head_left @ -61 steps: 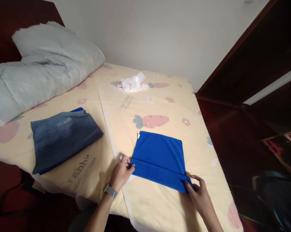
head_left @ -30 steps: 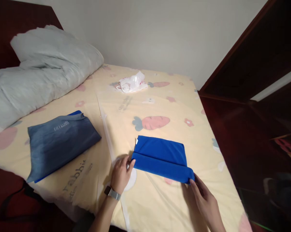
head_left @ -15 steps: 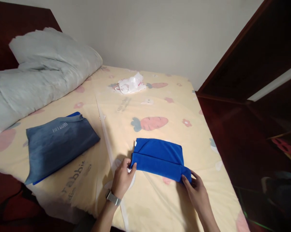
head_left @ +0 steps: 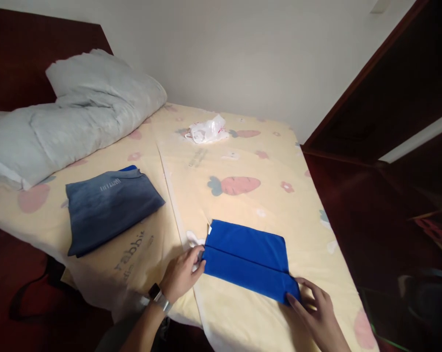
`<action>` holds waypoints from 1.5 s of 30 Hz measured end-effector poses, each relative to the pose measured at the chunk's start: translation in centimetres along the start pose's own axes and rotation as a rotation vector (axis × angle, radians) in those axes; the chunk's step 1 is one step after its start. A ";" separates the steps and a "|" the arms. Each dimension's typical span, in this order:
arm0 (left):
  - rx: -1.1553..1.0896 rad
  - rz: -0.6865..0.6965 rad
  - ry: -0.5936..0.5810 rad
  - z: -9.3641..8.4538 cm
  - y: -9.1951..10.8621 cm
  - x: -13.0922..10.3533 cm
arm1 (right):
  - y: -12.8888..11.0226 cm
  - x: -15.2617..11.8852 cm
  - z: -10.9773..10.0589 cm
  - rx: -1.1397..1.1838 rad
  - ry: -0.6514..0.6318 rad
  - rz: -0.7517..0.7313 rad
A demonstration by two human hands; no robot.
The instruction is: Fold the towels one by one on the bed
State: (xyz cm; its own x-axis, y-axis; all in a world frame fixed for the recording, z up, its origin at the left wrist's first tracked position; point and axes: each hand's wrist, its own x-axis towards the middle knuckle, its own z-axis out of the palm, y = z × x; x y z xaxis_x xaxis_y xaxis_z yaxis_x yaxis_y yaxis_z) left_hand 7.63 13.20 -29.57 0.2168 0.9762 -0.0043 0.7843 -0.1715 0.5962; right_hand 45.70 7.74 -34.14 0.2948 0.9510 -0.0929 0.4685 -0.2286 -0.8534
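Observation:
A bright blue cloth (head_left: 248, 244) lies on the bed, its near edge folded over into a long strip and a small white tag at its far left corner. My left hand (head_left: 182, 274), with a watch on the wrist, holds the left end of the folded strip between thumb and fingers. At the strip's right end, my right hand (head_left: 316, 310) has its thumb on the near corner and its fingers around the side. To the left, a folded grey-blue cloth (head_left: 113, 208) with white lettering rests on another blue piece, of which only a corner shows.
A crumpled white plastic bag (head_left: 208, 131) sits farther back on the yellow carrot-print sheet (head_left: 228, 313). A grey quilt (head_left: 85, 117) is bunched by the dark headboard (head_left: 52, 54). The bed's right edge borders a dark floor (head_left: 338, 195).
The camera view has shifted, so the bed's contents sit further right. The folded strip looks flatter and wider. Both hands stay at its ends.

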 end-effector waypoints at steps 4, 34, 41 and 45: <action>0.022 0.262 0.000 -0.6 -1.0 -0.5 | 0.3 -0.6 -0.6 -0.140 -0.027 -0.208; 0.178 -0.069 0.301 3.0 0.3 7.4 | -3.1 5.5 2.2 -0.357 -0.003 -0.215; 0.130 -0.082 0.325 2.9 -0.4 6.2 | -3.4 4.6 1.4 -0.254 0.035 -0.230; -0.052 -0.047 0.348 2.1 -0.6 4.9 | -3.5 3.2 0.9 -0.222 0.057 -0.220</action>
State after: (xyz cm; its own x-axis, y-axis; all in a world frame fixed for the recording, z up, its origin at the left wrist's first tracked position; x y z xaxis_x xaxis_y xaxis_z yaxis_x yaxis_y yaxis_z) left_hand 9.44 17.76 -31.57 -0.0370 0.9710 0.2362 0.7560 -0.1274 0.6420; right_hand 44.30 11.80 -31.94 0.2094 0.9710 0.1156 0.6943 -0.0644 -0.7168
